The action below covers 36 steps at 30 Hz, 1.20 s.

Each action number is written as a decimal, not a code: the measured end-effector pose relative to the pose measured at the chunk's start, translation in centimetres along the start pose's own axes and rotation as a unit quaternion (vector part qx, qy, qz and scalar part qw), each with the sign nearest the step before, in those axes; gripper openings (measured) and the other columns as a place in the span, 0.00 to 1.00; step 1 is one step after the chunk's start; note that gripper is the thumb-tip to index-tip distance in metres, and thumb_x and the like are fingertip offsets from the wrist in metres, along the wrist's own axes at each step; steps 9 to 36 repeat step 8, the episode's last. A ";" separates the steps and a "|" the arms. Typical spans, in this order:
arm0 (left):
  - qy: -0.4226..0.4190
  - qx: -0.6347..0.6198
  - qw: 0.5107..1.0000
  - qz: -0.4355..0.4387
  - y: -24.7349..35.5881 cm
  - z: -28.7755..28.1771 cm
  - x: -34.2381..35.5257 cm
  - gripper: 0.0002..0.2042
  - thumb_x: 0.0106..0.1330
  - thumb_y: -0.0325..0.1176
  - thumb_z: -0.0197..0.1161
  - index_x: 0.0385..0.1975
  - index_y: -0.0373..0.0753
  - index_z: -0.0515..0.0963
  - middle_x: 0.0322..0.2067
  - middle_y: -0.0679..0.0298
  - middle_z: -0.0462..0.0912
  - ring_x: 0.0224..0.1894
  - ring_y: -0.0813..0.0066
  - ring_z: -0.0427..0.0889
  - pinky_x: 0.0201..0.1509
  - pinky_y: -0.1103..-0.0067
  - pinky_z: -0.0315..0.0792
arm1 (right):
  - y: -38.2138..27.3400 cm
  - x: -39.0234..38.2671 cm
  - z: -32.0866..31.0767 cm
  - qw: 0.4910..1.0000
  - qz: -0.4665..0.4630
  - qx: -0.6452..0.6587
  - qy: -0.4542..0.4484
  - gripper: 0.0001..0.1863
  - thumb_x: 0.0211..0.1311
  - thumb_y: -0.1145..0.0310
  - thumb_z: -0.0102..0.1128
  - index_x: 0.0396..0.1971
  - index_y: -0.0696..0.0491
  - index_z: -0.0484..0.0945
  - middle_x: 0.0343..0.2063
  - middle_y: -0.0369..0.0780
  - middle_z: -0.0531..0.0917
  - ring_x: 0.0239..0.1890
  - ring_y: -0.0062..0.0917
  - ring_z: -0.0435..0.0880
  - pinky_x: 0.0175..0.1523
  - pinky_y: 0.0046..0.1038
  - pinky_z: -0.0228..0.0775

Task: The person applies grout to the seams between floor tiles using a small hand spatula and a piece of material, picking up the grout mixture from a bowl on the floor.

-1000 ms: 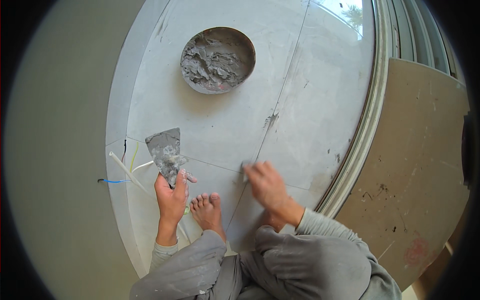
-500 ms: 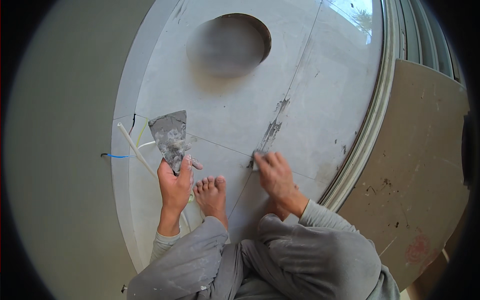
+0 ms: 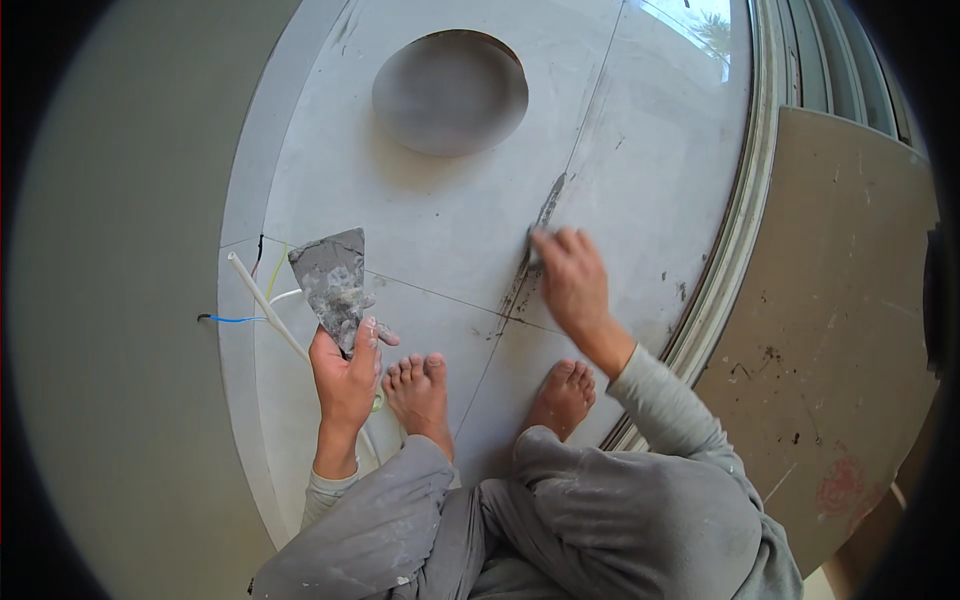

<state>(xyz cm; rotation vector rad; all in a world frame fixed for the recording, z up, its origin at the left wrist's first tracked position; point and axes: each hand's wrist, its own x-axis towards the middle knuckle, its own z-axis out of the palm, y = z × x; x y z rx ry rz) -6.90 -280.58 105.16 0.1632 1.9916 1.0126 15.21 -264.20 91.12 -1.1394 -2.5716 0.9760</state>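
Observation:
My left hand (image 3: 345, 385) grips a putty knife (image 3: 328, 265) by its handle, blade upward. Wet grey paste coats the blade and some fingers. Over the tiled floor (image 3: 420, 235), my right hand (image 3: 577, 285) pinches a small grey scraper (image 3: 534, 248), mostly hidden by the fingers. The scraper is on the joint between two pale tiles, right of the middle. Grey paste (image 3: 550, 200) is spread along this joint, above the scraper and, more thinly, below it down to the crossing with another joint.
Blue, yellow-green and dark wires and a white conduit (image 3: 268, 305) stick up left of my feet. A round grey object (image 3: 450, 95), blurred, is at the far side. To the right run a metal door track (image 3: 735, 250) and a brown board (image 3: 815, 300). A grey wall stands left.
My right hand has slid the scraper up along the joint, away from my feet. The paste there lies narrower and smoother. My left hand still holds the putty knife in about the same place.

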 end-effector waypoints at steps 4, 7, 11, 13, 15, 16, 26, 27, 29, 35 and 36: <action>0.004 -0.004 1.000 -0.011 0.5 -0.1 0.1 0.09 0.77 0.30 0.59 0.52 0.35 0.73 0.30 0.61 0.85 0.18 0.93 0.62 0.20 0.87 0.57 | -4.7 -7.7 0.1 0.986 -0.021 0.119 -0.116 0.22 0.48 0.82 0.58 0.47 0.56 0.82 0.34 0.43 0.77 0.37 0.39 0.76 0.45 0.37 0.73; 0.000 -0.015 1.000 -0.010 0.6 -0.2 -0.3 0.11 0.77 0.31 0.59 0.54 0.35 0.74 0.31 0.61 0.85 0.18 0.93 0.62 0.20 0.88 0.57 | -4.3 -7.4 -1.1 0.970 0.021 0.215 -0.115 0.21 0.47 0.84 0.58 0.44 0.55 0.83 0.33 0.44 0.79 0.38 0.40 0.77 0.45 0.39 0.73; -0.001 -0.016 1.000 -0.010 0.6 -0.2 -0.2 0.11 0.77 0.31 0.59 0.53 0.35 0.73 0.31 0.60 0.85 0.18 0.93 0.62 0.20 0.87 0.57 | -4.4 -7.4 -1.1 0.969 0.020 0.215 -0.116 0.21 0.47 0.84 0.58 0.44 0.55 0.83 0.33 0.44 0.79 0.38 0.40 0.77 0.45 0.39 0.73; -0.001 -0.016 1.000 -0.010 0.6 -0.2 -0.2 0.11 0.77 0.31 0.59 0.53 0.35 0.73 0.31 0.60 0.85 0.18 0.93 0.62 0.20 0.87 0.57 | -4.4 -7.4 -1.1 0.969 0.020 0.215 -0.116 0.21 0.47 0.84 0.58 0.44 0.55 0.83 0.33 0.44 0.79 0.38 0.40 0.77 0.45 0.39 0.73; -0.001 -0.016 1.000 -0.010 0.6 -0.2 -0.2 0.11 0.77 0.31 0.59 0.53 0.35 0.73 0.31 0.60 0.85 0.18 0.93 0.62 0.20 0.87 0.57 | -4.4 -7.4 -1.1 0.969 0.020 0.215 -0.116 0.21 0.47 0.84 0.58 0.44 0.55 0.83 0.33 0.44 0.79 0.38 0.40 0.77 0.45 0.39 0.73; -0.001 -0.016 1.000 -0.010 0.6 -0.2 -0.2 0.11 0.77 0.31 0.59 0.53 0.35 0.73 0.31 0.60 0.85 0.18 0.93 0.62 0.20 0.87 0.57 | -4.4 -7.4 -1.1 0.969 0.020 0.215 -0.116 0.21 0.47 0.84 0.58 0.44 0.55 0.83 0.33 0.44 0.79 0.38 0.40 0.77 0.45 0.39 0.73; -0.001 -0.016 1.000 -0.010 0.6 -0.2 -0.2 0.11 0.77 0.31 0.59 0.53 0.35 0.73 0.31 0.60 0.85 0.18 0.93 0.62 0.20 0.87 0.57 | -4.4 -7.4 -1.1 0.969 0.020 0.215 -0.116 0.21 0.47 0.84 0.58 0.44 0.55 0.83 0.33 0.44 0.79 0.38 0.40 0.77 0.45 0.39 0.73; -0.001 -0.016 1.000 -0.010 0.6 -0.2 -0.2 0.11 0.77 0.31 0.59 0.53 0.35 0.73 0.31 0.60 0.85 0.18 0.93 0.62 0.20 0.87 0.57 | -4.4 -7.4 -1.1 0.969 0.020 0.215 -0.116 0.21 0.47 0.84 0.58 0.44 0.55 0.83 0.33 0.44 0.79 0.38 0.40 0.77 0.45 0.39 0.73; -0.001 -0.016 1.000 -0.010 0.6 -0.2 -0.2 0.11 0.77 0.31 0.59 0.53 0.35 0.73 0.31 0.60 0.85 0.18 0.93 0.62 0.20 0.87 0.57 | -4.4 -7.4 -1.1 0.969 0.020 0.215 -0.116 0.21 0.47 0.84 0.58 0.44 0.55 0.83 0.33 0.44 0.79 0.38 0.40 0.77 0.45 0.39 0.73; -0.001 -0.016 1.000 -0.010 0.6 -0.2 -0.2 0.11 0.77 0.31 0.59 0.53 0.35 0.73 0.31 0.60 0.85 0.18 0.93 0.62 0.20 0.87 0.57 | -4.4 -7.4 -1.1 0.969 0.020 0.215 -0.116 0.21 0.47 0.84 0.58 0.44 0.55 0.83 0.33 0.44 0.79 0.38 0.40 0.77 0.45 0.39 0.73; -0.001 -0.016 1.000 -0.010 0.6 -0.2 -0.2 0.11 0.77 0.31 0.59 0.53 0.35 0.73 0.31 0.60 0.85 0.18 0.93 0.62 0.20 0.87 0.57 | -4.4 -7.4 -1.1 0.969 0.020 0.215 -0.116 0.21 0.47 0.84 0.58 0.44 0.55 0.83 0.33 0.44 0.79 0.38 0.40 0.77 0.45 0.39 0.73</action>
